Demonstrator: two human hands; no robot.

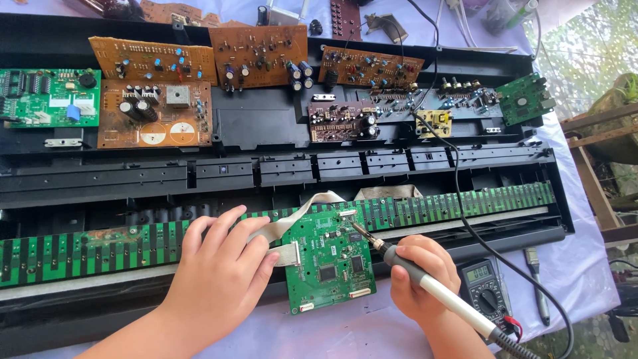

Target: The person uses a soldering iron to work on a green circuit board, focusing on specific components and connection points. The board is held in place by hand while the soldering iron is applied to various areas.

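My left hand lies flat, fingers spread, on a grey ribbon cable and the left edge of a small green circuit board. My right hand grips a soldering iron with a grey and white handle. Its tip touches the upper right part of the green board, near a white connector. The board rests on the front edge of an opened black keyboard case. A black cord runs from the iron's rear up across the case.
A long green contact strip spans the case. Brown boards and green boards fill the upper half. A multimeter and a small brush lie at right on the pale cloth. A wooden frame stands beyond the table's right edge.
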